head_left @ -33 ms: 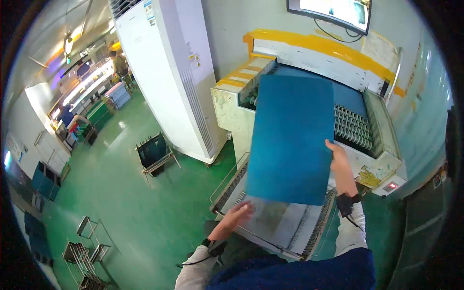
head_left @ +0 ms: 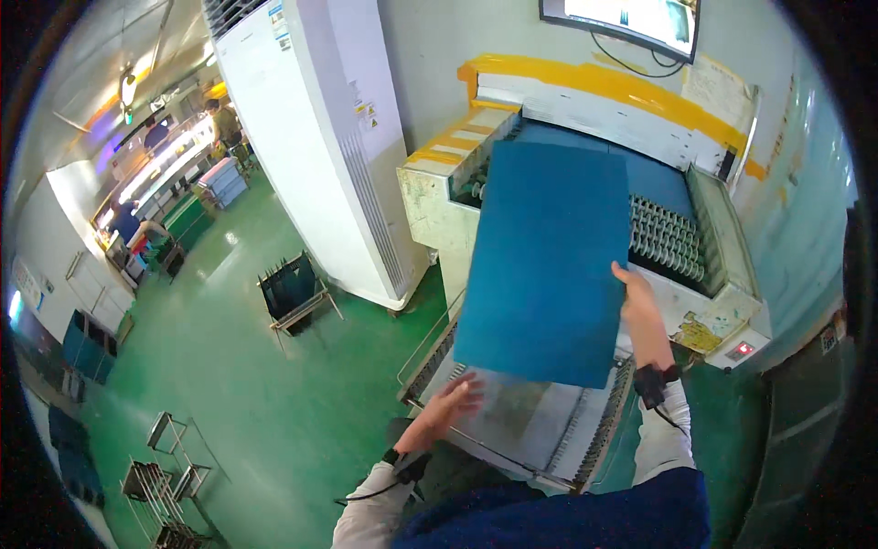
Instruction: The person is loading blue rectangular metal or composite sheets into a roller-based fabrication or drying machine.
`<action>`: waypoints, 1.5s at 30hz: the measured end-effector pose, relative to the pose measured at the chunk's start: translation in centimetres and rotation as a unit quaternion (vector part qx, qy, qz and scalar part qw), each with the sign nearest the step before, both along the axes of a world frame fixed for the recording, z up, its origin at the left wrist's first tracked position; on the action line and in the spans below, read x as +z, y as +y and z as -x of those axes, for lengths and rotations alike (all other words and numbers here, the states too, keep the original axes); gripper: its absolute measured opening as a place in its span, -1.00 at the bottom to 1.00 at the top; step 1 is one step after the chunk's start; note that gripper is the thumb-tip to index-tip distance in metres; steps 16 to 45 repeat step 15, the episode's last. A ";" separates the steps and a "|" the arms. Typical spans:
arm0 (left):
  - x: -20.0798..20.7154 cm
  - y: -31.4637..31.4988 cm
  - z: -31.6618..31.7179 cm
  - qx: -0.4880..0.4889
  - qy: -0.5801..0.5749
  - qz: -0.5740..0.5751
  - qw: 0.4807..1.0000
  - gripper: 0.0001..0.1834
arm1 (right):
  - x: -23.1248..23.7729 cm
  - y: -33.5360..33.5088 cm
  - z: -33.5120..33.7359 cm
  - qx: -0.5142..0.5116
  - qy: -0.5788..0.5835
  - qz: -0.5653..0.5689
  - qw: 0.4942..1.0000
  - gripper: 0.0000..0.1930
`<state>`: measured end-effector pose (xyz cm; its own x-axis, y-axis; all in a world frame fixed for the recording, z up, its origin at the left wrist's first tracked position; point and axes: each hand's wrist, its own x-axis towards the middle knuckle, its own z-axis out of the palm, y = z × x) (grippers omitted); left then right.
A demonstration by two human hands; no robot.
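A large blue rectangular panel (head_left: 549, 265) stretches from over the roller machine (head_left: 677, 236) down above a slotted rack (head_left: 512, 412). With its fingers mostly behind the panel, my right hand (head_left: 636, 297) grips the panel's right edge. Just below the panel's lower left corner is my left hand (head_left: 448, 407), fingers spread and holding nothing. It hovers over the rack's near left side. Much of the rack's far part and the machine's middle rollers are hidden by the panel.
A tall white air-conditioner cabinet (head_left: 315, 146) stands left of the machine. Farther left on the green floor are a rack of dark panels (head_left: 291, 288) and some metal frames (head_left: 165, 485). Two people (head_left: 224, 123) are far off at a lit bench. A screen (head_left: 631, 20) hangs above.
The panel's lower left corner has swung slightly left and up, so the panel leans a little more. My left hand stays near it, and my right hand keeps its grip.
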<state>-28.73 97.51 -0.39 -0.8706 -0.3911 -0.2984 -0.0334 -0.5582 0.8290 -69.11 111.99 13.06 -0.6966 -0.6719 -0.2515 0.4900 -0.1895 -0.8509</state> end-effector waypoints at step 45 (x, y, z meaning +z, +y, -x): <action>10.8 -3.4 8.0 0.031 0.198 -0.045 0.979 -0.13 | 0.4 -3.0 0.2 0.017 -0.051 0.086 0.995 -0.57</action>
